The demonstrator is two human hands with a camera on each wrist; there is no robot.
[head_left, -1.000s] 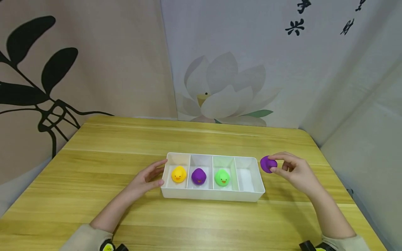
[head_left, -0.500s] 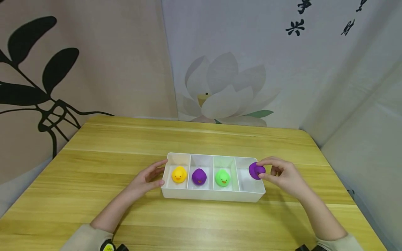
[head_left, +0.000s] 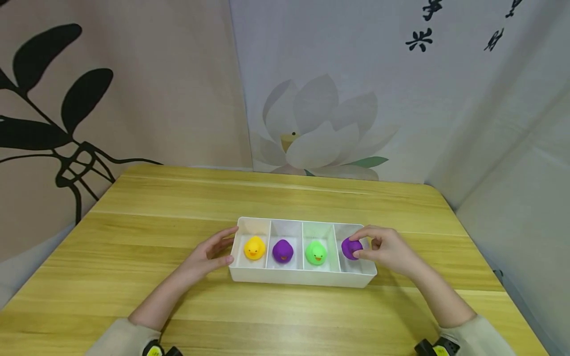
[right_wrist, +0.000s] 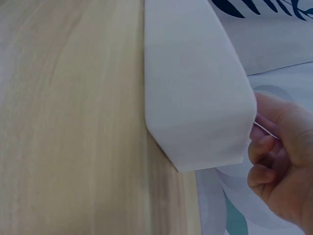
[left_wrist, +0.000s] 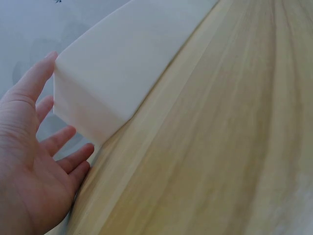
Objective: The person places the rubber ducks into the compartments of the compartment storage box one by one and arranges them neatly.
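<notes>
A white divided box (head_left: 303,278) stands on the table with its compartments in a row. My right hand (head_left: 386,248) pinches a purple toy duck (head_left: 350,248) between thumb and fingers, inside the rightmost compartment. In the right wrist view the box's wall hides that duck and the fingertips. My left hand (head_left: 212,250) lies against the left end of the box, thumb (left_wrist: 36,78) at the rim and the other fingers loosely spread. From left to right, the other compartments hold a yellow duck (head_left: 254,247), a purple duck (head_left: 282,251) and a green duck (head_left: 316,252).
The wooden table (head_left: 213,316) extends on all sides of the box. Behind it hangs a pale cloth backdrop (head_left: 187,99) with a printed lotus (head_left: 325,128) and dark leaves. Each wrist wears a dark band with a yellow-green face (head_left: 155,350).
My right hand has carried the purple duck leftward, from beside the box over its right edge and into the rightmost compartment. The left hand stays at the box's left end.
</notes>
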